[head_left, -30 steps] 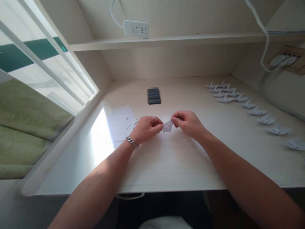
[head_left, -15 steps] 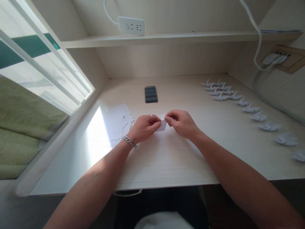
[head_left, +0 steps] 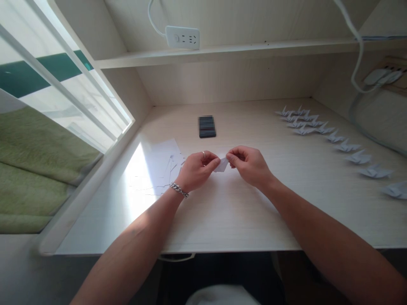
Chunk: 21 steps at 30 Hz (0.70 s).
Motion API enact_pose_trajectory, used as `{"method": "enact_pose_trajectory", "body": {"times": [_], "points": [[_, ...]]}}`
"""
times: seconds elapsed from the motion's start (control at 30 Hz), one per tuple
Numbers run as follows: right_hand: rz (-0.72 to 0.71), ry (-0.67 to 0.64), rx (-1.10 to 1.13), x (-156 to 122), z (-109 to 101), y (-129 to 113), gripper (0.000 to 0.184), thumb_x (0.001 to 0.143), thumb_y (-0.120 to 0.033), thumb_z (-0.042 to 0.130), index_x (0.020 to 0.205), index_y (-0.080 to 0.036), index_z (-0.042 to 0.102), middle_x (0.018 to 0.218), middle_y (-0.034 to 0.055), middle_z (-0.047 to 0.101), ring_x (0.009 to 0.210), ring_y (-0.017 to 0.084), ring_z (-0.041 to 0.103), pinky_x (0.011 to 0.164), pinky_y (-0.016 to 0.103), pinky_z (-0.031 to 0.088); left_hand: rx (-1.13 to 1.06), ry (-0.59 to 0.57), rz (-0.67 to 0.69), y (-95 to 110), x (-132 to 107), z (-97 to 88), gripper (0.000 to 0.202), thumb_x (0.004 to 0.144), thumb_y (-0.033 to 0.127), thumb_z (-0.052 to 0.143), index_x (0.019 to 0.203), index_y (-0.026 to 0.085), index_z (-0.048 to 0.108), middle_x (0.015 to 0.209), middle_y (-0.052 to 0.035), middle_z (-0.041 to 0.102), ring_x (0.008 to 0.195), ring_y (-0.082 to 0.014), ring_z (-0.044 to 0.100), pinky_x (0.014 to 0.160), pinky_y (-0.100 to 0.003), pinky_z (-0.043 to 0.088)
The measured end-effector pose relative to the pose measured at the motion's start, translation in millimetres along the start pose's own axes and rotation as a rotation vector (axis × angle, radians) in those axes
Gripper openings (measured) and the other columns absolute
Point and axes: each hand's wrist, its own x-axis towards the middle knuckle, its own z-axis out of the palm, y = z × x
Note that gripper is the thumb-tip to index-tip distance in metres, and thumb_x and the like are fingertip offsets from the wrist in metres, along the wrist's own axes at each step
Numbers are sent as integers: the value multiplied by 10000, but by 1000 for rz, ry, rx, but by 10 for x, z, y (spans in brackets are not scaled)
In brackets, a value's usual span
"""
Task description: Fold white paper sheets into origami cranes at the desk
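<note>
A small folded paper piece (head_left: 221, 164), light, thin and easily creased, is pinched at its edges between the left hand (head_left: 196, 170) and right hand (head_left: 249, 165) fingertips.

phone (head_left: 207, 126) behind hands, cranes (head_left: 321, 129) right

I count one dark phone (head_left: 207, 126), one white power strip (head_left: 182, 37), one small folded paper piece (head_left: 221, 165), and about thirteen paper cranes (head_left: 358, 157).
</note>
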Motion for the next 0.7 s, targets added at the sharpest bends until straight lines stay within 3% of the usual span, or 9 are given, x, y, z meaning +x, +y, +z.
{"method": "enact_pose_trajectory", "body": {"times": [0.17, 0.37, 0.7], "points": [[-3, -21, -50, 15, 17, 49, 161, 825, -310, 581, 796, -173, 659, 683, 23, 647, 642, 157, 576, 619, 289, 432, 125, 51, -11, -47, 18, 42, 205, 856, 338, 555, 822, 171, 669, 767, -49, 716, 687, -157, 632, 620, -259, 465], [-18, -44, -112, 25, -1, 44, 168, 839, -303, 563, 799, -173, 660, 714, 28, 659, 657, 155, 576, 632, 286, 435, 135, -39, 43, -31, 9, 56, 232, 879, 369, 538, 817, 180, 657, 744, -36, 715, 682, -154, 645, 639, -253, 471], [-112, -255, -253, 12, -64, -32, 156, 800, -237, 577, 786, -179, 721, 768, 18, 715, 706, 149, 610, 653, 261, 431, 299, -78, 95, -15, -7, 25, 178, 844, 309, 580, 806, 179, 694, 674, -17, 692, 609, -139, 599, 583, -241, 432]]}}
